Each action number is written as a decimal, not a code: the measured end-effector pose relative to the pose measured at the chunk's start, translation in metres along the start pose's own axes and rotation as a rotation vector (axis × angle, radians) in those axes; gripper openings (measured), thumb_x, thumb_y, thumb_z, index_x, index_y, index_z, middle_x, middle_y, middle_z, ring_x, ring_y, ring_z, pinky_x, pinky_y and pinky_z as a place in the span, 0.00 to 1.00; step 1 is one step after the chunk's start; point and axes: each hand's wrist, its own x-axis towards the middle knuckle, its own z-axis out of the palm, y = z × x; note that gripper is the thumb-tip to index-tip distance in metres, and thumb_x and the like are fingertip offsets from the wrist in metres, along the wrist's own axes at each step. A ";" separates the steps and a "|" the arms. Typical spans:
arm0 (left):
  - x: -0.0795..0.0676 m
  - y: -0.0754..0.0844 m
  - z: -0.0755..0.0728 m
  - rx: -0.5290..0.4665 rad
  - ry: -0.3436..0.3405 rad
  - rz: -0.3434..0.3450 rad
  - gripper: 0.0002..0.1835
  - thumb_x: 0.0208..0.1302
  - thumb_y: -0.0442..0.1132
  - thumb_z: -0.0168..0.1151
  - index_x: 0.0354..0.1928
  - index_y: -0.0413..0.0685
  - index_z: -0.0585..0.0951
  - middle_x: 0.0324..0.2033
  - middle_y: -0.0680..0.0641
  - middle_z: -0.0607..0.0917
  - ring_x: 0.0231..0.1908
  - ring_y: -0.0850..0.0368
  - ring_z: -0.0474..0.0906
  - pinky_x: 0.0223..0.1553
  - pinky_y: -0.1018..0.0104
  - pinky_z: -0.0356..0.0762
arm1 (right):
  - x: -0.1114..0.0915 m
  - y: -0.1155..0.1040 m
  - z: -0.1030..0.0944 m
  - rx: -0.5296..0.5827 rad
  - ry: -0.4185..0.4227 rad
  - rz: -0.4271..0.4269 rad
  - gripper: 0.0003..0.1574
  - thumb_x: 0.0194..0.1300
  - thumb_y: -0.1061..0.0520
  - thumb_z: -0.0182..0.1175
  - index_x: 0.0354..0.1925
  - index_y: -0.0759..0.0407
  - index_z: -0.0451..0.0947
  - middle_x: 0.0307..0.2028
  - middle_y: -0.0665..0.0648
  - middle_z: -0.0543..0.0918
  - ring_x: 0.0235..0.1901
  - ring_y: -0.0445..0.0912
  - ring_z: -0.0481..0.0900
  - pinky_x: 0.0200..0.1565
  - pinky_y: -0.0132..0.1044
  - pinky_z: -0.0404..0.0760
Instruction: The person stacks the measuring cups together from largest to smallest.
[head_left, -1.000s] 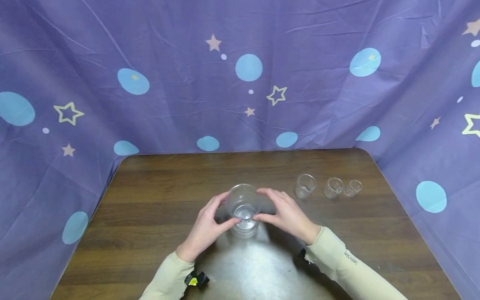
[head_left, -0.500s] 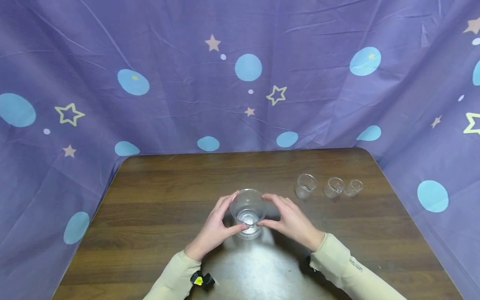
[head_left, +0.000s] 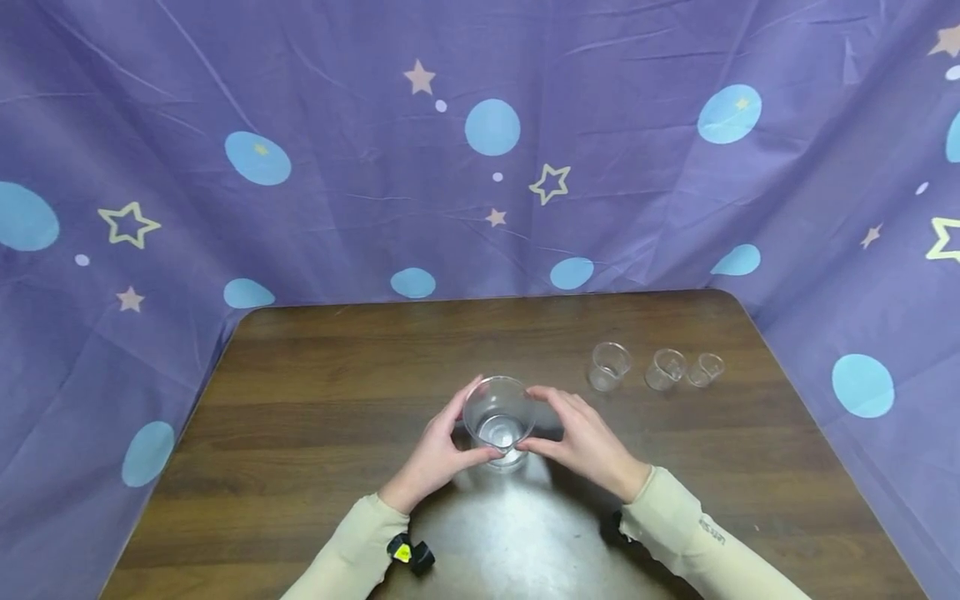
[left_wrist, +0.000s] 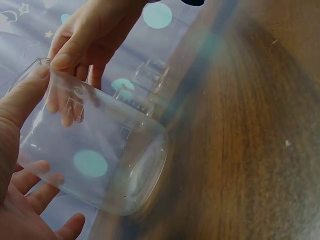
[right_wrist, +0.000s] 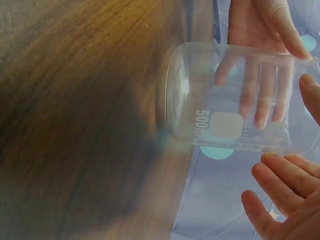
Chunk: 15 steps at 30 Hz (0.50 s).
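A clear glass beaker [head_left: 498,404] with a pouring lip stands upright between my two hands, close over the table. In the right wrist view its white print [right_wrist: 226,125] shows 500 ml and a blank patch. My left hand [head_left: 433,457] grips it near the rim from the left, thumb by the lip and fingers on the far side. From the right, my right hand [head_left: 588,437] holds the rim, its thumb on the other side of the lip. The beaker's glass [left_wrist: 95,135] shows nothing inside it in the left wrist view.
Three smaller glass beakers line up at the back right: the largest [head_left: 610,367], a middle one [head_left: 665,370] and the smallest [head_left: 706,370]. The brown wooden table [head_left: 315,400] ends at a purple patterned curtain [head_left: 337,208] behind and at both sides.
Both hands have moved the beaker a little to the right and lower, mostly in the first half second. Their hold stays the same. The smaller beakers stand where they were.
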 end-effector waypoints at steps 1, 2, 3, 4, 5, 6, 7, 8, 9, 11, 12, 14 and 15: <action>0.000 0.001 0.000 -0.002 -0.001 -0.005 0.53 0.54 0.39 0.83 0.79 0.46 0.63 0.71 0.44 0.76 0.62 0.41 0.77 0.63 0.51 0.75 | 0.000 0.000 0.000 -0.001 -0.003 0.001 0.45 0.54 0.45 0.81 0.64 0.62 0.76 0.59 0.58 0.85 0.55 0.55 0.83 0.58 0.52 0.82; -0.001 0.001 0.000 -0.003 -0.003 -0.013 0.53 0.53 0.39 0.83 0.79 0.48 0.64 0.71 0.44 0.76 0.62 0.41 0.77 0.63 0.50 0.74 | -0.001 0.000 0.000 -0.002 -0.007 0.003 0.45 0.54 0.45 0.81 0.64 0.61 0.75 0.59 0.58 0.85 0.55 0.55 0.83 0.59 0.52 0.82; -0.001 0.001 0.001 -0.002 -0.004 -0.020 0.52 0.53 0.40 0.83 0.79 0.49 0.65 0.71 0.44 0.76 0.62 0.41 0.77 0.63 0.49 0.74 | -0.002 -0.001 0.000 -0.003 -0.012 0.006 0.45 0.54 0.45 0.81 0.64 0.61 0.75 0.59 0.58 0.85 0.56 0.55 0.83 0.59 0.52 0.82; -0.002 0.002 0.001 -0.003 -0.006 -0.031 0.52 0.52 0.40 0.84 0.78 0.51 0.65 0.70 0.44 0.76 0.62 0.41 0.77 0.63 0.49 0.74 | -0.002 -0.001 0.000 -0.001 -0.018 0.008 0.45 0.54 0.45 0.81 0.64 0.61 0.75 0.59 0.58 0.84 0.56 0.55 0.83 0.59 0.52 0.82; -0.003 0.002 0.002 -0.003 -0.008 -0.040 0.52 0.52 0.41 0.84 0.78 0.53 0.66 0.70 0.45 0.77 0.62 0.42 0.78 0.63 0.48 0.74 | -0.003 -0.001 0.000 0.000 -0.021 0.009 0.46 0.54 0.45 0.81 0.65 0.61 0.75 0.59 0.58 0.84 0.56 0.55 0.83 0.59 0.52 0.81; -0.003 0.002 0.002 -0.002 -0.009 -0.043 0.52 0.51 0.41 0.84 0.78 0.54 0.67 0.70 0.45 0.77 0.61 0.42 0.78 0.63 0.48 0.74 | -0.004 -0.001 0.000 0.001 -0.024 0.009 0.46 0.54 0.45 0.81 0.65 0.61 0.75 0.59 0.58 0.84 0.56 0.54 0.83 0.59 0.52 0.81; -0.003 0.003 0.002 -0.002 -0.011 -0.047 0.51 0.51 0.42 0.84 0.77 0.56 0.67 0.69 0.45 0.77 0.62 0.43 0.77 0.63 0.49 0.74 | -0.005 -0.001 0.000 0.002 -0.025 0.009 0.46 0.54 0.45 0.81 0.65 0.61 0.75 0.59 0.58 0.84 0.56 0.54 0.83 0.60 0.52 0.81; -0.004 0.003 0.003 -0.003 -0.013 -0.048 0.51 0.51 0.42 0.84 0.77 0.56 0.67 0.69 0.46 0.77 0.62 0.43 0.77 0.63 0.49 0.74 | -0.005 -0.001 0.000 0.004 -0.026 0.008 0.46 0.54 0.45 0.81 0.65 0.61 0.75 0.60 0.57 0.84 0.57 0.54 0.83 0.60 0.52 0.81; -0.004 0.003 0.003 -0.004 -0.014 -0.046 0.51 0.51 0.42 0.85 0.77 0.56 0.68 0.69 0.47 0.77 0.62 0.44 0.77 0.63 0.49 0.74 | -0.006 -0.001 0.000 0.005 -0.026 0.005 0.46 0.54 0.45 0.80 0.65 0.61 0.75 0.60 0.57 0.84 0.57 0.54 0.82 0.60 0.53 0.81; -0.004 0.003 0.004 -0.006 -0.017 -0.038 0.51 0.50 0.42 0.85 0.77 0.55 0.68 0.69 0.48 0.77 0.63 0.45 0.77 0.62 0.51 0.75 | -0.007 -0.001 0.000 0.007 -0.024 0.000 0.46 0.55 0.45 0.80 0.65 0.61 0.74 0.60 0.57 0.84 0.58 0.54 0.82 0.61 0.53 0.80; -0.004 0.003 0.004 -0.008 -0.019 -0.035 0.51 0.51 0.42 0.84 0.76 0.55 0.68 0.69 0.48 0.77 0.63 0.45 0.77 0.62 0.52 0.75 | -0.008 -0.001 0.000 0.006 -0.023 -0.003 0.46 0.55 0.45 0.80 0.65 0.62 0.74 0.60 0.57 0.84 0.58 0.54 0.82 0.61 0.53 0.80; -0.004 0.003 0.004 -0.011 -0.024 -0.035 0.50 0.51 0.42 0.84 0.76 0.56 0.68 0.69 0.49 0.77 0.62 0.46 0.77 0.62 0.51 0.75 | -0.009 -0.001 0.000 0.003 -0.020 -0.009 0.47 0.55 0.45 0.80 0.66 0.62 0.74 0.60 0.57 0.84 0.58 0.55 0.82 0.61 0.53 0.80; -0.004 0.003 0.005 -0.013 -0.025 -0.033 0.50 0.51 0.43 0.84 0.76 0.56 0.68 0.69 0.49 0.77 0.62 0.46 0.77 0.62 0.51 0.75 | -0.010 -0.001 0.000 0.000 -0.018 -0.012 0.47 0.55 0.44 0.80 0.66 0.61 0.74 0.60 0.57 0.84 0.58 0.54 0.82 0.60 0.53 0.81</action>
